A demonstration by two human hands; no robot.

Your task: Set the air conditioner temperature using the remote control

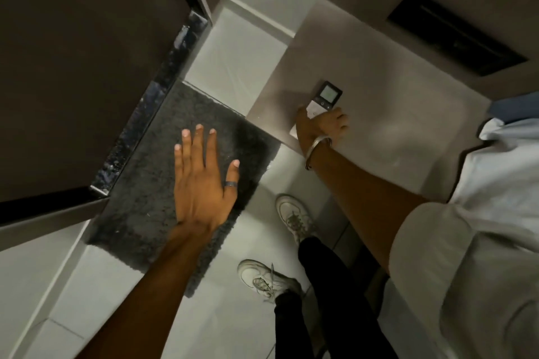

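The light is dim and soft. Wide-angle distortion bends the edges strongly. The left hand (201,181) is slightly blurred, and the remote's screen (329,93) glows faintly.

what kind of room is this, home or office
Most likely a home, perhaps a bedroom entry or hallway: a shaggy dark floor mat on pale floor tiles beside a dark door, and an air conditioner remote control on a plain ledge.

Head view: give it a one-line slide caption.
Right hand grips the remote control on a pale surface; left hand hovers open.
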